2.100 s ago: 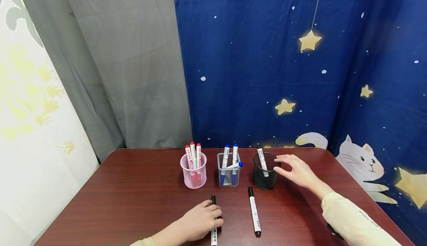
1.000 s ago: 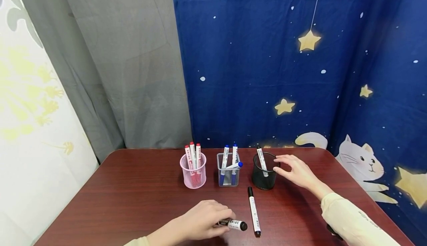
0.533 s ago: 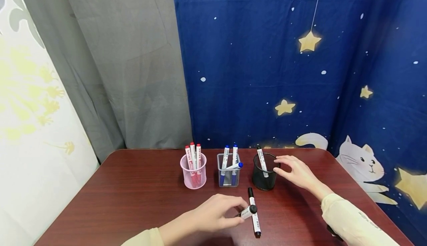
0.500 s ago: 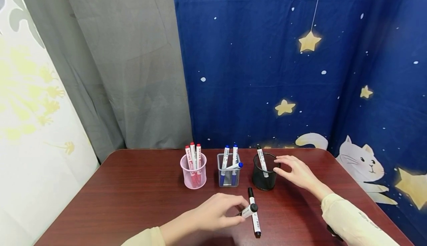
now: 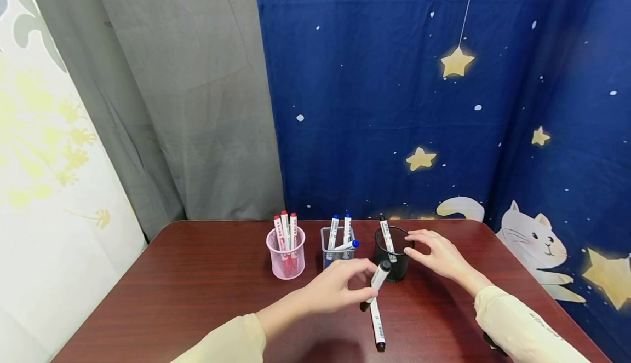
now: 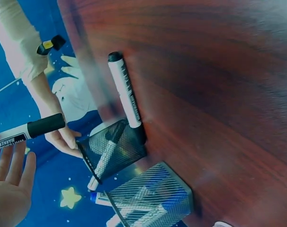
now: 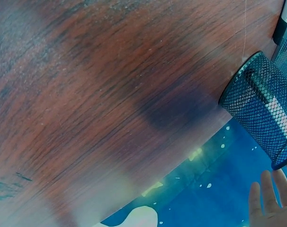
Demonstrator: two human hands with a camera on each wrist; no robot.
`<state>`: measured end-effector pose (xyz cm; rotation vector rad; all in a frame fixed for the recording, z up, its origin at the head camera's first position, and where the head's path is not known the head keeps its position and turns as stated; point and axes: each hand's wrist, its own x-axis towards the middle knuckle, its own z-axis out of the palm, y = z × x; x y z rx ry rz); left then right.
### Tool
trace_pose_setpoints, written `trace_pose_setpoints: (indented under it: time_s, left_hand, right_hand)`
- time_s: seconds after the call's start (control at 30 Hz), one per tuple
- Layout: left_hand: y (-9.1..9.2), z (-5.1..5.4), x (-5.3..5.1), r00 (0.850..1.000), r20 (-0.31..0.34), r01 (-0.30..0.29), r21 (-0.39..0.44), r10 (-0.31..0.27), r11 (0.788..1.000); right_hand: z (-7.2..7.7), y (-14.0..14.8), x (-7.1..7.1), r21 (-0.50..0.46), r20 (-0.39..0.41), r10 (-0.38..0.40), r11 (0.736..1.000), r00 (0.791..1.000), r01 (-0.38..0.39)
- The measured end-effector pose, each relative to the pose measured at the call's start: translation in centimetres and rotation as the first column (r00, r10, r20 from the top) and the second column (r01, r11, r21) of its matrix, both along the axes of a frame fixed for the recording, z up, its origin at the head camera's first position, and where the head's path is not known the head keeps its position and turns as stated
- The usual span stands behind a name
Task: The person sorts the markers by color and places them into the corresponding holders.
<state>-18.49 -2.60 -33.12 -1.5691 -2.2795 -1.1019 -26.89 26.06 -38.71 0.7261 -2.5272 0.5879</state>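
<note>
My left hand (image 5: 340, 285) pinches a white whiteboard marker with black ends (image 5: 378, 278), tilted, above the table and in front of the black mesh pen cup (image 5: 391, 270). In the left wrist view the held marker (image 6: 27, 132) lies across the fingers. Below it on the table lies a second black marker (image 5: 377, 322), its far end hidden by the left hand. My right hand (image 5: 437, 253) touches the rim of the black cup with its fingertips; in the right wrist view its fingers are straight beside the rim. One black marker (image 5: 386, 237) leans inside that cup.
A pink mesh cup (image 5: 287, 267) holds red-capped markers. Between it and the black cup stands a square mesh holder (image 5: 325, 242) with blue-capped markers, partly behind the left hand. The dark red table (image 5: 197, 297) ends at gray and blue curtains.
My left hand has taken the marker up from the table, moved it right and forward toward the black cup, and turned it more upright. The right hand has stayed at the cup's rim.
</note>
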Motion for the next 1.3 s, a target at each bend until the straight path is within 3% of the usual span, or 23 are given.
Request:
trace_pose_setpoints:
  time_s: [0.13, 0.23, 0.5, 0.73, 1.03, 1.3]
  left_hand:
    - [0.8, 0.7, -0.6, 0.989, 0.148, -0.020, 0.045, 0.013, 0.999]
    - [1.3, 1.3, -1.1, 0.979, 0.200, -0.044, 0.064, 0.030, 0.997]
    - [2.6, 2.1, -2.6, 0.971, 0.226, -0.100, 0.080, 0.080, 0.992]
    - [3.6, 3.2, -3.3, 0.944, 0.306, -0.162, 0.108, 0.122, 0.981]
    - [4.4, 2.9, -5.9, 0.927, 0.330, -0.229, 0.120, 0.179, 0.966]
    - [5.3, 2.8, -7.4, 0.904, 0.353, -0.299, 0.117, 0.242, 0.947]
  right_hand:
    - [-0.1, 0.0, 0.0, -0.005, -0.001, 0.002, 1.000, 1.000, -0.002]
    - [-0.2, 0.1, 0.0, -0.007, -0.005, 0.001, 1.000, 1.000, -0.001]
    - [-0.3, 0.2, 0.1, -0.014, -0.026, 0.007, 1.000, 1.000, -0.007]
    - [-0.6, 0.1, 0.0, -0.013, -0.025, 0.008, 1.000, 1.000, -0.008]
    - [-0.5, 0.1, -0.1, -0.013, -0.023, 0.012, 1.000, 1.000, -0.013]
    - [-0.4, 0.1, -0.3, -0.009, -0.014, 0.008, 1.000, 1.000, -0.008]
